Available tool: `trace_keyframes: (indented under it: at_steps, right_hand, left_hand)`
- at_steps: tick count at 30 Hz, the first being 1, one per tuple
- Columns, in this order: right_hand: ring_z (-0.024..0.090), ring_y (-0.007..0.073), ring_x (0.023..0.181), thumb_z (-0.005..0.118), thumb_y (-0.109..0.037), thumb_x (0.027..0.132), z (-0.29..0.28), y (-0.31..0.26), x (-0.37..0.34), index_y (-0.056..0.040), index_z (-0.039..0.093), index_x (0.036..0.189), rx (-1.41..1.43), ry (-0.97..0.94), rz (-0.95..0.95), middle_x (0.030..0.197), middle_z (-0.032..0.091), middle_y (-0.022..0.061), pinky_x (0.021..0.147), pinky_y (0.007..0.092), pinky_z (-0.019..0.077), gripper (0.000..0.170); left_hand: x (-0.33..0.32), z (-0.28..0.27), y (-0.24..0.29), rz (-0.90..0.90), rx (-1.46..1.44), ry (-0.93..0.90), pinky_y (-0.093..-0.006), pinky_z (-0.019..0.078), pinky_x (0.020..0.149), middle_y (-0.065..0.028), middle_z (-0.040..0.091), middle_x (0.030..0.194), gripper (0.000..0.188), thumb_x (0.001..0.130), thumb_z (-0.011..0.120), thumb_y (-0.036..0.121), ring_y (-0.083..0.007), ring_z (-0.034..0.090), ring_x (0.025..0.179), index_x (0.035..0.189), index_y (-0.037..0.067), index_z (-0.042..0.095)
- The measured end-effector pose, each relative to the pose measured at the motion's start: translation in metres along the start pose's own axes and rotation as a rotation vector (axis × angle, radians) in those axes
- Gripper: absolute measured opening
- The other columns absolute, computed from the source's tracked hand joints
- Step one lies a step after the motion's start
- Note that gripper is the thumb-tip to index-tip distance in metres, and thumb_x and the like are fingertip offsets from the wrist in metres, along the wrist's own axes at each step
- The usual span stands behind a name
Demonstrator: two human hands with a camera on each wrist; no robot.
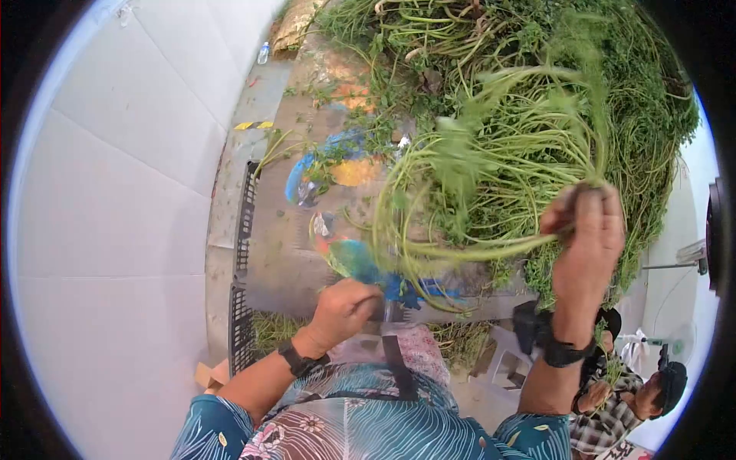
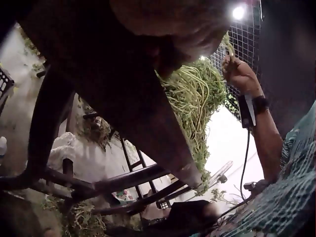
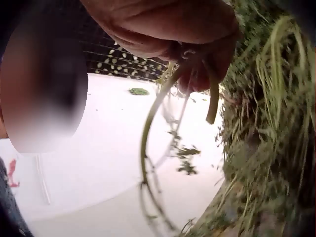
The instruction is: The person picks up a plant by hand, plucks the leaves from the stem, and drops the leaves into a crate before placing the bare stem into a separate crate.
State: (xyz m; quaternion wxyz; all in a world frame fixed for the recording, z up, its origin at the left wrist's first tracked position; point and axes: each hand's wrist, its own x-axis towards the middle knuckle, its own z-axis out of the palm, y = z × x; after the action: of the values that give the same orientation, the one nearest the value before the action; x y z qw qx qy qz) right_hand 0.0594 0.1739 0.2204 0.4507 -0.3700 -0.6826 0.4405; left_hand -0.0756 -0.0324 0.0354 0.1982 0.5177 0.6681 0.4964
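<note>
My right hand [image 1: 586,234] grips a bundle of long green leafy stems [image 1: 491,249] on the right, raised over the front of the table. The stems arc out to the left, blurred by motion. In the right wrist view, a cut stem end [image 3: 212,106] pokes out below the curled fingers. My left hand [image 1: 345,310] hovers at the table's front edge with its fingers curled in, and nothing shows in it; its palm side is hidden. Behind the held bundle lies a big heap of the same stems [image 1: 521,146].
The table [image 1: 280,261] has a colourful printed top with loose sprigs on it. A black plastic crate [image 1: 242,330] stands along its left side. A white stool [image 1: 498,360] and more greens are below the front edge. Another person [image 1: 629,391] sits at the lower right.
</note>
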Motion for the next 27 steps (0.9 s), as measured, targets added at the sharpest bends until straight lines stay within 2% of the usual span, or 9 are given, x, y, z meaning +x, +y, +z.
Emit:
trace_keyframes:
  at_steps: [2, 8, 9, 12, 15, 18, 19, 22, 27]
  right_hand:
    - [0.056, 0.0104, 0.061, 0.045, -0.016, 0.092, 0.008, 0.02, -0.015, -0.004, 0.052, 0.094, 0.048, -0.014, 0.096, 0.072, 0.058, 0.0037, 0.055, 0.0228, 0.0457, 0.014]
    - [0.058, 0.0116, 0.068, 0.047, -0.01, 0.084, 0.02, 0.071, -0.087, -0.0007, 0.052, 0.094, 0.089, -0.494, 0.401, 0.077, 0.061, 0.0049, 0.06, 0.0264, 0.0461, 0.015]
    - [0.061, 0.0193, 0.067, 0.048, -0.009, 0.082, 0.025, 0.071, -0.101, 0.0002, 0.053, 0.094, 0.147, -0.564, 0.529, 0.076, 0.063, 0.0102, 0.059, 0.031, 0.0461, 0.016]
    - [0.06, 0.032, 0.07, 0.052, -0.013, 0.081, 0.027, 0.084, -0.124, 0.0009, 0.054, 0.093, -0.098, -0.845, 0.159, 0.076, 0.061, 0.0165, 0.061, 0.0384, 0.0462, 0.018]
    - [0.056, 0.0405, 0.074, 0.053, -0.016, 0.081, 0.027, 0.082, -0.127, 0.0012, 0.054, 0.093, -0.067, -1.026, 0.067, 0.079, 0.059, 0.0208, 0.065, 0.0433, 0.0456, 0.021]
    - [0.056, 0.0397, 0.077, 0.051, -0.018, 0.083, 0.023, 0.103, -0.116, 0.0013, 0.055, 0.096, 0.126, -1.093, -0.229, 0.083, 0.059, 0.0207, 0.069, 0.0446, 0.0449, 0.024]
    - [0.057, 0.0377, 0.083, 0.047, -0.017, 0.085, 0.016, 0.103, -0.105, 0.0007, 0.053, 0.103, -0.026, -1.295, -0.137, 0.088, 0.059, 0.0206, 0.072, 0.043, 0.0449, 0.026]
    - [0.055, 0.0363, 0.091, 0.046, -0.016, 0.085, 0.012, 0.102, -0.093, -0.0005, 0.051, 0.111, 0.06, -1.231, 0.226, 0.097, 0.058, 0.0219, 0.077, 0.0408, 0.0438, 0.03]
    - [0.057, 0.0246, 0.085, 0.046, -0.015, 0.083, 0.053, 0.113, -0.068, 0.0013, 0.044, 0.119, -0.093, -1.246, 0.111, 0.091, 0.057, 0.0238, 0.074, 0.0368, 0.0456, 0.04]
  left_hand:
    - [0.0, -0.002, -0.002, 0.083, 0.074, -0.124, -0.0318, 0.0463, 0.064, -0.0116, 0.062, 0.075, 0.012, 0.077, 0.056, 0.005, -0.0214, 0.059, 0.069, 0.087, 0.002, 0.062]
    - [0.016, -0.005, 0.038, -0.852, -1.029, -0.195, -0.027, 0.0457, 0.075, -0.0094, 0.061, 0.105, 0.042, 0.094, 0.038, 0.036, -0.0167, 0.058, 0.09, 0.112, 0.001, 0.055]
    - [0.022, -0.002, 0.052, -0.841, -1.082, -0.155, -0.0269, 0.0446, 0.078, -0.0093, 0.058, 0.109, 0.051, 0.095, 0.034, 0.041, -0.0163, 0.055, 0.093, 0.114, -0.001, 0.052]
    - [0.028, 0.008, 0.061, -0.737, -0.972, -0.185, -0.0266, 0.0442, 0.079, -0.0091, 0.059, 0.101, 0.043, 0.095, 0.039, 0.037, -0.0142, 0.055, 0.09, 0.112, 0.0, 0.053]
    - [0.034, 0.017, 0.069, -0.69, -0.989, -0.042, -0.028, 0.0452, 0.071, -0.0062, 0.059, 0.088, 0.026, 0.093, 0.046, 0.025, -0.0115, 0.054, 0.079, 0.1, 0.001, 0.055]
    - [0.035, 0.007, 0.079, -0.635, -0.558, -0.079, -0.0303, 0.0455, 0.061, -0.0055, 0.058, 0.074, 0.022, 0.091, 0.049, 0.021, -0.0119, 0.055, 0.067, 0.098, 0.001, 0.053]
    - [0.034, 0.0, 0.083, -0.615, -0.334, -0.096, -0.031, 0.0455, 0.058, -0.0055, 0.058, 0.069, 0.022, 0.09, 0.049, 0.021, -0.0121, 0.055, 0.062, 0.098, 0.001, 0.053]
    - [0.027, -0.016, 0.093, -0.345, 0.241, -0.094, -0.0304, 0.0444, 0.053, -0.0061, 0.053, 0.059, 0.021, 0.089, 0.051, 0.02, -0.0129, 0.054, 0.054, 0.101, 0.002, 0.051]
    - [0.02, -0.038, 0.123, -0.412, 0.04, -0.187, -0.0277, 0.0431, 0.052, -0.0061, 0.051, 0.059, 0.023, 0.087, 0.053, 0.019, -0.0113, 0.054, 0.056, 0.105, 0.004, 0.051]
